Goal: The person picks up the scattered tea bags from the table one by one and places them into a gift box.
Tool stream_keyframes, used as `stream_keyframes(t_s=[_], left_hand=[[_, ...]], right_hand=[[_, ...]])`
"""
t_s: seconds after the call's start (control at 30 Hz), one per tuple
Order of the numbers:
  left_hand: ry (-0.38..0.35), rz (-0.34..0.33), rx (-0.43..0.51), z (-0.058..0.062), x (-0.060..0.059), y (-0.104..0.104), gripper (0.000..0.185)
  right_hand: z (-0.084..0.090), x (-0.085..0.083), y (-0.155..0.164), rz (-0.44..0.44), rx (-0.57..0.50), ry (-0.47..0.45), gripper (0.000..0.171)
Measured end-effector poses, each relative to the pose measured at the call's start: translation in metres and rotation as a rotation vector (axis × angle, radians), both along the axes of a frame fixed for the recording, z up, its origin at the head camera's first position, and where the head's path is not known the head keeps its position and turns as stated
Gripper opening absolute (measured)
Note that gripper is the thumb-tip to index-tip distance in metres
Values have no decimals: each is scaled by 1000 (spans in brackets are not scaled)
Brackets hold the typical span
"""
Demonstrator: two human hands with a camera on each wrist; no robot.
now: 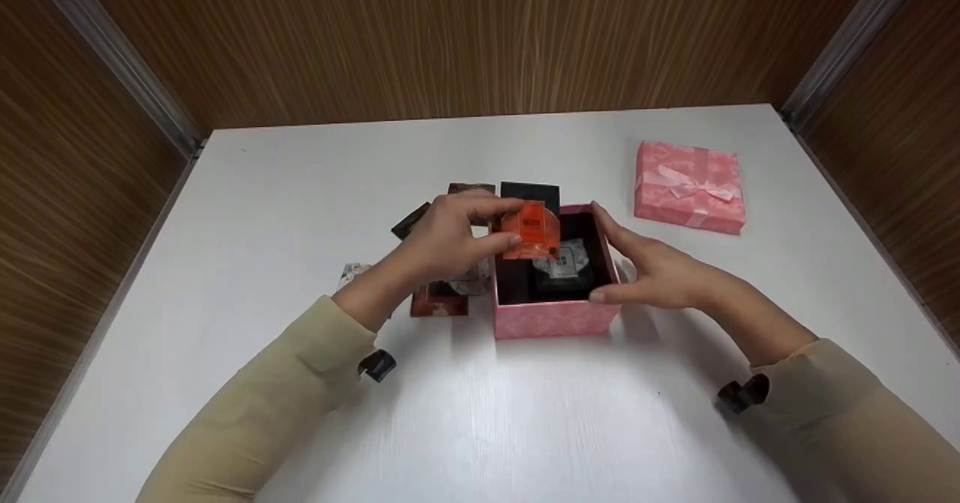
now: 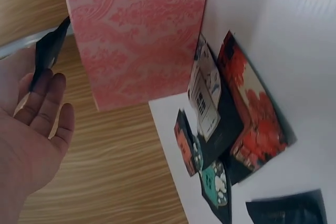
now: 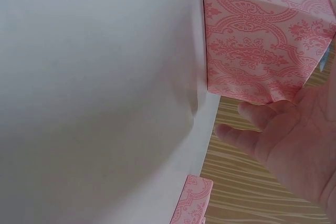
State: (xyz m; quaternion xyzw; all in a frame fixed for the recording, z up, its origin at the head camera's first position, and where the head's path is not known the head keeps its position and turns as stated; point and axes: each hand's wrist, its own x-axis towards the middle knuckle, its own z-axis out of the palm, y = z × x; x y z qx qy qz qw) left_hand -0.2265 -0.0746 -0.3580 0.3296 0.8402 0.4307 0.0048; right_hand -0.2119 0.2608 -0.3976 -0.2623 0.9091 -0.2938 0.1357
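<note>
My left hand (image 1: 516,223) pinches a small orange packet (image 1: 534,231) between thumb and fingers, just above the open pink patterned box (image 1: 551,317). A black packet with a white label (image 1: 562,266) lies inside the box. My right hand (image 1: 611,255) lies against the box's right side, its thumb at the front corner and its straight fingers toward the back corner. In the left wrist view the palm (image 2: 31,124) is beside the box wall (image 2: 136,35). The right wrist view has the fingers (image 3: 262,129) next to the box (image 3: 262,40).
Several loose packets (image 1: 439,300) lie on the white table (image 1: 480,413) left of and behind the box, also seen as packets (image 2: 236,129). A pink lid with a bow (image 1: 690,185) rests at the back right. Wood-grain walls close in three sides.
</note>
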Motion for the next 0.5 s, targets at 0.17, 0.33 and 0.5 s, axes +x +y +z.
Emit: stream_keyframes(t_s=[0.17,0.33,0.5], left_hand=[[10,-9,-64,-8,0,16,40],[-25,-22,-122,-14,1,29,42],[14,-52,-158,-20,0,40,42]], right_hand=[[0,0,1,-3,6,-18,118],[1,0,1,-5,15,-23,117],[1,0,1,-7,16,-26,117]])
